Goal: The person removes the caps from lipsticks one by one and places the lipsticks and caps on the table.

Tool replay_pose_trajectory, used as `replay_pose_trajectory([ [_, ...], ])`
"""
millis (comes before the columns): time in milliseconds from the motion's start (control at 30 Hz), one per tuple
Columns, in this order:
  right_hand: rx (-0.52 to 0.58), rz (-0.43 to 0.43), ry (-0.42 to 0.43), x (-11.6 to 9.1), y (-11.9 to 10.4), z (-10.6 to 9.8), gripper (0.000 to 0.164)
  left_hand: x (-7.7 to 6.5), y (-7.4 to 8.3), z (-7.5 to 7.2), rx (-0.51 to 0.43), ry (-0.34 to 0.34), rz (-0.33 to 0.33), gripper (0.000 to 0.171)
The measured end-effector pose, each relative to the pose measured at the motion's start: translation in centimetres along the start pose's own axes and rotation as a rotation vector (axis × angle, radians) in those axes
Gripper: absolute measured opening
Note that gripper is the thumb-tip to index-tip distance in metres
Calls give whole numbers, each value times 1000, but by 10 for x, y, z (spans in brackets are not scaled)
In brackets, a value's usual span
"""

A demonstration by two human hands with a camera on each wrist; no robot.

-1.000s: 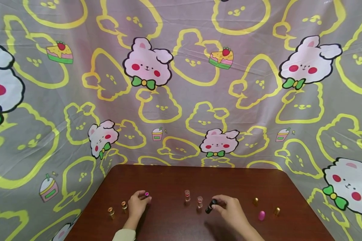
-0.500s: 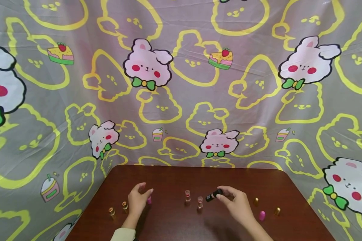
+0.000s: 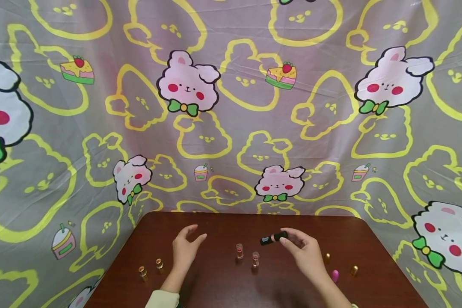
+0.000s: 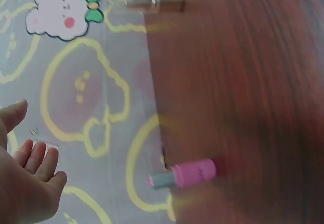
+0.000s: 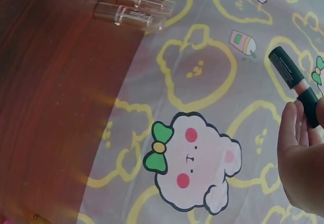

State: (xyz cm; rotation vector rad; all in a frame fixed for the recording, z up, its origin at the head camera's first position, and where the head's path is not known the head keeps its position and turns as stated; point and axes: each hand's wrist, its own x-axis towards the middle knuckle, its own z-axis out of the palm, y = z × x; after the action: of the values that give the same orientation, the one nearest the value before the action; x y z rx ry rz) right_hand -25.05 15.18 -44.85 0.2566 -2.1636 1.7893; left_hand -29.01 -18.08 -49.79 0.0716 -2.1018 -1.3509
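The left hand, grip apart, is near a pink lipstick only its wrist view shows; the right hand clamps a black tube.

Black, pink-banded tube, nearly level in the right grip; pink lipstick stands upright, uncapped

Grey cloth printed with white bunnies and yellow outlines hangs behind a reddish-brown table.

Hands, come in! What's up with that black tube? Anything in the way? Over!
Right hand holds black tube, off the table. Left hand empty. Two clear tubes stand between the hands, might get bumped.
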Motion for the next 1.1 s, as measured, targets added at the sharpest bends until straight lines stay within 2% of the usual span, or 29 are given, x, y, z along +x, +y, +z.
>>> replay_pose_trajectory([
  [233, 116, 52, 29, 3, -7, 1, 32, -4, 24, 9, -52, -44, 49, 37],
  [400, 267, 47, 35, 5, -10, 5, 34, -9, 38, 18, -114, -79, 83, 36],
  [633, 457, 11, 7, 6, -11, 10, 29, -17, 56, 31, -274, -172, 85, 38],
  [900, 554, 41, 4, 10, -16, 17, 23, -23, 91, 33, -482, -298, 90, 38],
  [1000, 591, 52, 3, 12, -15, 19, 20, -23, 94, 38, -559, -327, 73, 38],
  [1100, 625, 55, 3, 14, -14, 22, 21, -23, 88, 46, -615, -348, 40, 38],
])
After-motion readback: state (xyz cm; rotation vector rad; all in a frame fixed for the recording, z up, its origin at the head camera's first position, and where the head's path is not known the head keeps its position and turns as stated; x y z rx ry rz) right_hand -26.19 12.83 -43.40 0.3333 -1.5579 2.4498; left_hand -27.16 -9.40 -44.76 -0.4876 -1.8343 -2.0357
